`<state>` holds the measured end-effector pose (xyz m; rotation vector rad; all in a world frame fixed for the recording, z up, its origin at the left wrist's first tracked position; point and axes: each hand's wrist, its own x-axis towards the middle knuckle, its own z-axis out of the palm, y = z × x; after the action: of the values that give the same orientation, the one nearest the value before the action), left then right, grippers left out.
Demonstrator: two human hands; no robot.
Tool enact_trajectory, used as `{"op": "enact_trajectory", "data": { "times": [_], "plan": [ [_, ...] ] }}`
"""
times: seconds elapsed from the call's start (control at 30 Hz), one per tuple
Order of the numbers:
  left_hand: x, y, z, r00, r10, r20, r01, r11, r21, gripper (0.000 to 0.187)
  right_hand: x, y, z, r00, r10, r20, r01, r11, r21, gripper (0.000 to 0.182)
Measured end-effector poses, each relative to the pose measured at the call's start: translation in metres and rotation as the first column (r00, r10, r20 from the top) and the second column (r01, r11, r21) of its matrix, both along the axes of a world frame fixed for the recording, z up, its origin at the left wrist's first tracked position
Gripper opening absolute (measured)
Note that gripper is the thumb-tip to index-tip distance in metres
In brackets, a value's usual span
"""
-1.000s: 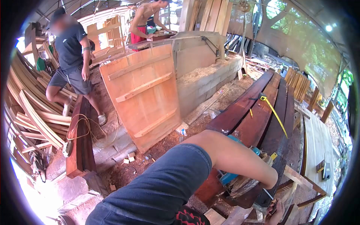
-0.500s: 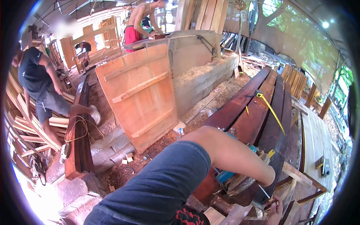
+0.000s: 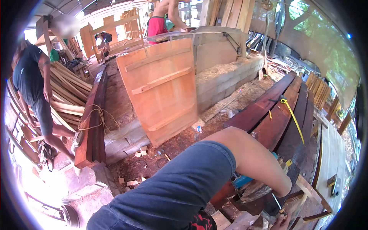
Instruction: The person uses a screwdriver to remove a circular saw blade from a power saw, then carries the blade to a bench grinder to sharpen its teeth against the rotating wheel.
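My left arm reaches across the view in a dark blue sleeve. The wrist of my left hand (image 3: 285, 187) bends down at the dark plank's near end, and my fingers are hidden behind it. Below it, at the bottom edge, my right hand (image 3: 282, 222) closes on the handle end of a slim metal-shafted tool (image 3: 276, 200). The shaft points up toward my left wrist. Partly behind my forearm, a blue power tool (image 3: 242, 181) rests on the planks beside a rough wooden piece (image 3: 256, 190). An extended yellow tape measure (image 3: 293, 118) lies on the dark red planks (image 3: 274, 128).
A battened wooden panel (image 3: 159, 90) leans near a block wall (image 3: 226, 86). A person (image 3: 30, 76) stands at left beside curved strips and a dark beam (image 3: 92, 115). Another person (image 3: 165, 15) works behind. A pale board (image 3: 331, 153) lies at right with a small tool (image 3: 335, 186).
The view has swung, so the scene sits further right and more shows at lower left. The person at left has shifted their legs. My hands keep nearly the same pose.
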<state>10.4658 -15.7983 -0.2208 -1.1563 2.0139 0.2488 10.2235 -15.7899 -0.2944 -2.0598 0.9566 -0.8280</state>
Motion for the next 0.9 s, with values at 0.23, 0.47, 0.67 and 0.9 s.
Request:
{"op": "enact_trajectory", "data": {
  "times": [0.23,0.47,0.67,0.9],
  "plan": [
    [0.003,0.000,0.001,1.000,0.013,-0.007,-0.013,1.000,0.005,0.028,0.012,0.003,-0.012,0.889,-0.100,0.447,-0.034,0.959,0.282,0.038],
    [-0.010,-0.007,-0.007,1.000,-0.028,-0.007,0.029,0.999,0.020,0.029,0.001,-0.010,-0.017,0.918,-0.079,0.389,-0.103,0.899,0.425,0.042],
    [-0.017,-0.010,-0.009,0.998,-0.063,0.008,0.062,0.998,0.022,0.029,-0.009,-0.026,-0.022,0.899,-0.056,0.433,-0.232,0.779,0.583,0.046],
    [-0.017,-0.008,-0.009,0.997,-0.080,0.003,0.080,0.997,0.009,0.029,0.006,-0.018,-0.030,0.880,0.038,0.473,-0.092,0.991,0.092,0.020]
  ]
}}
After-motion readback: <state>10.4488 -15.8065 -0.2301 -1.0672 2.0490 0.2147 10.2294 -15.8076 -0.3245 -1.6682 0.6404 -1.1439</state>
